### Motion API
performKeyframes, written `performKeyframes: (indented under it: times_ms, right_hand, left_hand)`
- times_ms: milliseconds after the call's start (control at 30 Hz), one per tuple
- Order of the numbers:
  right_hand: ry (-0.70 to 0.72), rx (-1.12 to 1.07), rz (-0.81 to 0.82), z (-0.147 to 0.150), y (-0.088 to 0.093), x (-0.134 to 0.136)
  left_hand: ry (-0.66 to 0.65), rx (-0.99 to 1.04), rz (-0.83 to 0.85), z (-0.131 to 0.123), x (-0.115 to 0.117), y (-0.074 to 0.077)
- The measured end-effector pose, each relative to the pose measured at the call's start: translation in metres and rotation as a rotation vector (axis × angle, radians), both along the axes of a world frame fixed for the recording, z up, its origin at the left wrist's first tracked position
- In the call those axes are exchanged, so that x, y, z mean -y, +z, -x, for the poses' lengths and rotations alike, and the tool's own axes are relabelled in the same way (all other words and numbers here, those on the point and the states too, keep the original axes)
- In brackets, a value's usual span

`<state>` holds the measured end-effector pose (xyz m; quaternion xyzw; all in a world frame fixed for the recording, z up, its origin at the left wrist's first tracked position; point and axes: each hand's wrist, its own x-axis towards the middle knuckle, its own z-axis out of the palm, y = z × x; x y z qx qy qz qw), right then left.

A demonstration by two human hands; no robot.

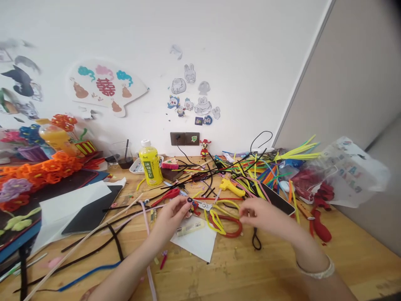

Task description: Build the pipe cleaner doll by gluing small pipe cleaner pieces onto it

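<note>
My left hand (173,214) is closed in a pinch over the middle of the table, on a small piece with a dark round end (189,200). Bits of red and blue show just beside its fingertips; what they belong to is unclear. To the right, my right hand (256,215) has its fingers curled together, and whatever they may hold is hidden. Between the hands lie scissors (205,206) with metal blades to the left and yellow and red loops to the right, close to my right fingertips. Below them are white paper (200,244) and a clear, label-like strip (190,228).
A yellow glue gun (232,187), a yellow-labelled bottle (150,164) and a cup of dark drink (124,161) stand or lie behind. Colourful pipe cleaners (250,167) heap at the back right, by a phone (280,200) and plastic bag (351,175). Orange pipe-cleaner flowers (56,167) fill the left.
</note>
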<state>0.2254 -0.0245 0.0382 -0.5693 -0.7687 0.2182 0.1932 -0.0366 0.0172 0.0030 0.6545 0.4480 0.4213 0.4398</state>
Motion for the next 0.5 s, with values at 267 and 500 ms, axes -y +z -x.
performKeyframes:
  times_ms: [267,500]
  right_hand:
    - [-0.13,0.213,-0.019,0.003,-0.068,0.014]
    - [-0.171,0.191,-0.078,0.001,-0.074,0.021]
  left_hand:
    - [-0.035,-0.021,-0.03,-0.003,0.003,-0.005]
    - [-0.035,-0.041,-0.066,-0.002,0.006,-0.002]
